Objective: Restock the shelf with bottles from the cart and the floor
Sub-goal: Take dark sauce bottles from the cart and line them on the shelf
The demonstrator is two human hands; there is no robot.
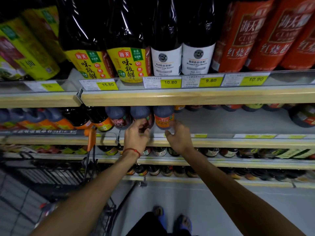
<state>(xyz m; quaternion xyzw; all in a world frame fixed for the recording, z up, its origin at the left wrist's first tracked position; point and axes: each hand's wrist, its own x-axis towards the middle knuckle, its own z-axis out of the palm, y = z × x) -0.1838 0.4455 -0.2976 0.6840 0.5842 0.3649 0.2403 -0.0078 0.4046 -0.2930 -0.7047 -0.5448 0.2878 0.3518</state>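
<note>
On the second shelf point(238, 142), the left hand point(135, 136) curls round an upright red-labelled bottle point(141, 113) at its twelve o'clock, while the blurred right hand point(179, 136) flanks the base of the upright orange-labelled bottle point(164, 119) at its eleven o'clock, gripping or merely touching, I cannot tell.

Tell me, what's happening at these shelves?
A person is stocking sauce bottles on the middle shelf. The left hand grips a dark bottle in the front row. The right hand, somewhat blurred, pinches the base of the orange-labelled bottle beside it. To the right of these bottles the front of the shelf is bare. A wire cart stands at the left.
</note>
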